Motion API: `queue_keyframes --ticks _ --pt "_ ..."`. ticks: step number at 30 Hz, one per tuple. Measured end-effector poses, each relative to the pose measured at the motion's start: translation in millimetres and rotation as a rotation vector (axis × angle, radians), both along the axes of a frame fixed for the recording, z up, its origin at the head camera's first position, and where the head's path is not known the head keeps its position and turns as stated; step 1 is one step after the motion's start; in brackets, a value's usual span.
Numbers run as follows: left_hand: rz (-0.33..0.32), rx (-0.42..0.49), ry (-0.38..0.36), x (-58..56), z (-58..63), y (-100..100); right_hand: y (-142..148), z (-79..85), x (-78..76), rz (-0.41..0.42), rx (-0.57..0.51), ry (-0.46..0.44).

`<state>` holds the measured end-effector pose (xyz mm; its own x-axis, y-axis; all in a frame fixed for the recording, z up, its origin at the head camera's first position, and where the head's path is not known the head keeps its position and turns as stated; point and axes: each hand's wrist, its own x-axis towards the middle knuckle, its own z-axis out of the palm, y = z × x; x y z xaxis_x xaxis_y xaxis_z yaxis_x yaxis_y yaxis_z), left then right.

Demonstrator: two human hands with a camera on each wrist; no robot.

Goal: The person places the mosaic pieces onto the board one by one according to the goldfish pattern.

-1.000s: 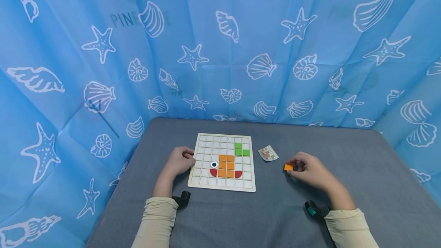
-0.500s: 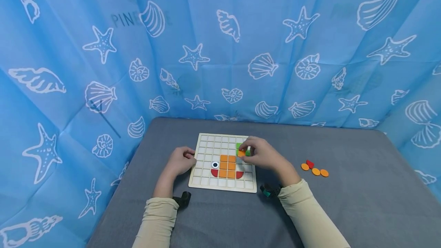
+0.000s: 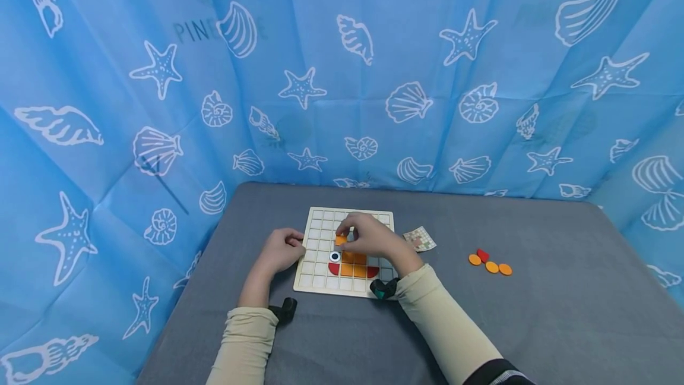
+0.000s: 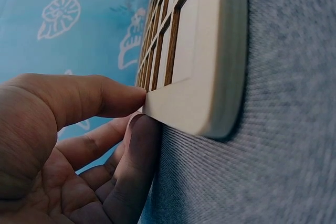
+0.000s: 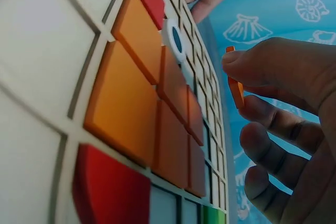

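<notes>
With my left hand (image 3: 283,250) I pinch the left edge of one grid board (image 3: 312,281); my right hand's fingers pinch one orange tile (image 3: 341,240) above the board. Set in the board I count six orange squares (image 5: 123,106), two red quarter-rounds (image 3: 334,268), one eye disc (image 3: 335,256) and one visible green tile (image 5: 212,215). Right of the board, on the counter (image 3: 534,314), lie one printed card (image 3: 419,239) and, farther off, three orange discs (image 3: 492,267) with one red piece (image 3: 483,255).
</notes>
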<state>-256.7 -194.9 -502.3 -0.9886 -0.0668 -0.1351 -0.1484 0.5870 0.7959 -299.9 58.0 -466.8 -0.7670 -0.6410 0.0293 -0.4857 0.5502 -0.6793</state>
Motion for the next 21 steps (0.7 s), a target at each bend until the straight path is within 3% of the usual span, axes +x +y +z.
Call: queue_keyframes --ticks 21 --pt "0.004 -0.004 0.0 -2.1 -2.2 -2 -14 -11.9 -9.3 -0.021 0.036 -0.038"
